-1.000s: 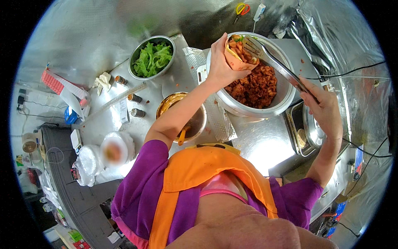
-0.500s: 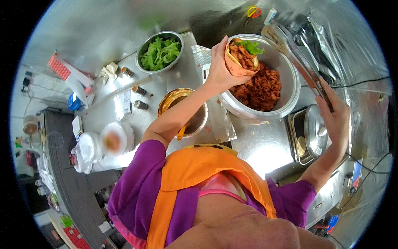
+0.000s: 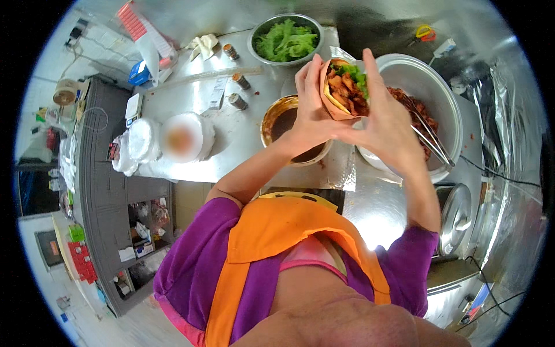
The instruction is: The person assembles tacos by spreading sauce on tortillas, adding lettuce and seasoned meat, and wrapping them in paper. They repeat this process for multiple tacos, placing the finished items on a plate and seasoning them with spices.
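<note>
A filled wrap [image 3: 343, 95] with chunks of browned meat and green lettuce shows at its top, inside a pinkish-orange paper sleeve. My left hand [image 3: 311, 118] is closed round its left side. Against its right side lies my right hand [image 3: 390, 130], index finger pointing up and thumb across the lower part, so both hands hold it. Metal tongs [image 3: 430, 136] rest in the large silver pot [image 3: 455, 110] to the right, over dark red-brown meat [image 3: 411, 103]. Part of the pot is hidden behind my right hand. Under my left wrist sits a bowl of brown sauce [image 3: 267, 137].
A metal bowl [image 3: 252, 51] of lettuce stands at the back. Several small jars [image 3: 237, 101] and a white bag-lined container [image 3: 199, 144] are on the steel table's left. At right are a lidded metal container [image 3: 457, 217] and a black cable [image 3: 497, 173]. Scissors [image 3: 425, 33] are at the back.
My right hand has let go of the tongs, which now lie in the pot, and has come over to the wrap. The view has shifted, so the table appears further right.
</note>
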Available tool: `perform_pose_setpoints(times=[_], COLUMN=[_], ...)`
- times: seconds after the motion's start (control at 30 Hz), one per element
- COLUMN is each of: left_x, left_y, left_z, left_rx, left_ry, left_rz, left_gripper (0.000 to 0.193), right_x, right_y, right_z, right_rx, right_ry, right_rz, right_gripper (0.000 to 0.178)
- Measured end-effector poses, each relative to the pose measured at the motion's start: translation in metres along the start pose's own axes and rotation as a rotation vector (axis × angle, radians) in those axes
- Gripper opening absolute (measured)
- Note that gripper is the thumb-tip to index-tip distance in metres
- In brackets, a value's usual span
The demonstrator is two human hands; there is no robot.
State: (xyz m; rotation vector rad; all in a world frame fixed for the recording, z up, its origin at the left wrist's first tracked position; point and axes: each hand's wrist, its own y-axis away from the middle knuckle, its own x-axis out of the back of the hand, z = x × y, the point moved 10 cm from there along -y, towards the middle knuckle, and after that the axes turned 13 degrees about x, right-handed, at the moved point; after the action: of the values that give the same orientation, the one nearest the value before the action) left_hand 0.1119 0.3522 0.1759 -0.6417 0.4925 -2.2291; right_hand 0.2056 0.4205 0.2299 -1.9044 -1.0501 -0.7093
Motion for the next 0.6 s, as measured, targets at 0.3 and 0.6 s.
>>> perform_pose_setpoints(times=[0.3,0.6], left_x=[0.146,0.379], left_y=[0.032,0.072], left_z=[-0.128,-0.198], left_rx=[0.464,0.553], left_ry=[0.949,1.254], left_rz=[-0.075,-0.040], left_gripper=[0.120,0.109], right_x=[-0.108,-0.310], right_y=[-0.081,-0.181], right_z=[-0.088,-0.257], right_rx=[0.074,0.343], right_ry=[-0.279,-0.065], right_rz=[0.019,-0.462], right_gripper=[0.090,0.065])
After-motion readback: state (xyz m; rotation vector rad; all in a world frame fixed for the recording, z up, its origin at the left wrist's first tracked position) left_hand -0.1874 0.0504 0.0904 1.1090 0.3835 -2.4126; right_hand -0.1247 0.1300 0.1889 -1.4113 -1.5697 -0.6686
